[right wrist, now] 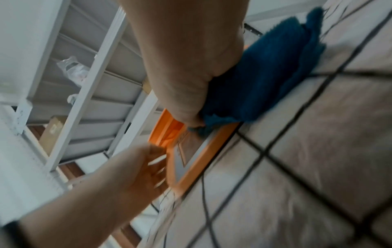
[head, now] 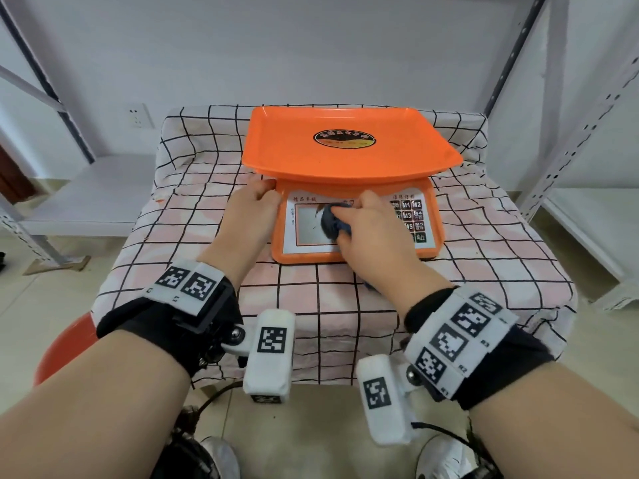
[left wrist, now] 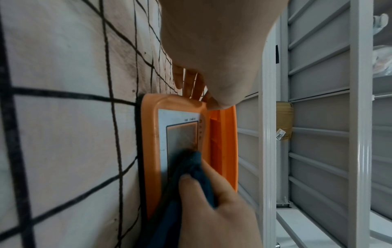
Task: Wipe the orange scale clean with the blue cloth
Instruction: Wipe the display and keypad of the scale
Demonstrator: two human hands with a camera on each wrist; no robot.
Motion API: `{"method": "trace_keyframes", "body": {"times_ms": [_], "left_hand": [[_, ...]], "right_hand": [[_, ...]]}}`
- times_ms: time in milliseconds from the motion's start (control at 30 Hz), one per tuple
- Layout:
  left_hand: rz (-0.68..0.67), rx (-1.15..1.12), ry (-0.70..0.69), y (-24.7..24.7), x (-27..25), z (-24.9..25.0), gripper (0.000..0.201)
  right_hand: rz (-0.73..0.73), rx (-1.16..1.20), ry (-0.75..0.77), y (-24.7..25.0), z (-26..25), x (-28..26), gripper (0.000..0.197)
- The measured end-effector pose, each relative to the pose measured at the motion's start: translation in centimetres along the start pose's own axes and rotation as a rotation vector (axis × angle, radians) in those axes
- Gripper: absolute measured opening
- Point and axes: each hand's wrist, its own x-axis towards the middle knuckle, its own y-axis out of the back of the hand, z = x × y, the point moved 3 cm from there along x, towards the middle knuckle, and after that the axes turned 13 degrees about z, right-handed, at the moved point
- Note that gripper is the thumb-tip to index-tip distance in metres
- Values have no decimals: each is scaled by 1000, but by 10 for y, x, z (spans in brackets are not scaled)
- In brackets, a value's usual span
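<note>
The orange scale (head: 349,150) stands on the checked tablecloth, its wide tray above a sloped front panel with a grey display (head: 309,224). My right hand (head: 345,219) grips the bunched blue cloth (head: 331,223) and presses it on the display's right part, beside a dark smear (head: 318,211). In the right wrist view the blue cloth (right wrist: 265,67) trails out behind the right hand (right wrist: 191,117) onto the table. My left hand (head: 268,193) braces the scale's left side under the tray; its fingers (left wrist: 191,80) lie fairly straight against the orange scale (left wrist: 150,151).
The tablecloth (head: 311,305) covers a small table. Grey metal shelving (head: 52,98) stands at the left, more shelving (head: 570,133) at the right. A red stool (head: 65,347) sits at the table's lower left. The keypad (head: 413,219) lies right of my right hand.
</note>
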Motion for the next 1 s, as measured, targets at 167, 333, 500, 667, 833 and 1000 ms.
{"method": "trace_keyframes", "body": {"times_ms": [167, 333, 500, 667, 833, 1000], "left_hand": [[-17, 42, 12, 2, 4, -2, 28], [-5, 37, 33, 0, 4, -1, 26], [-5, 18, 47, 2, 3, -1, 27], [-32, 7, 47, 6, 1, 0, 30], [-25, 13, 34, 6, 0, 0, 27], [-79, -60, 58, 9, -2, 2, 33]], "right_hand": [[113, -31, -173, 20, 43, 1, 23], [153, -79, -181, 8, 22, 2, 17], [1, -43, 46, -2, -6, 8, 28], [113, -66, -62, 2, -6, 11, 25], [-115, 21, 158, -5, -29, 8, 34], [-23, -47, 18, 9, 7, 11, 33]]}}
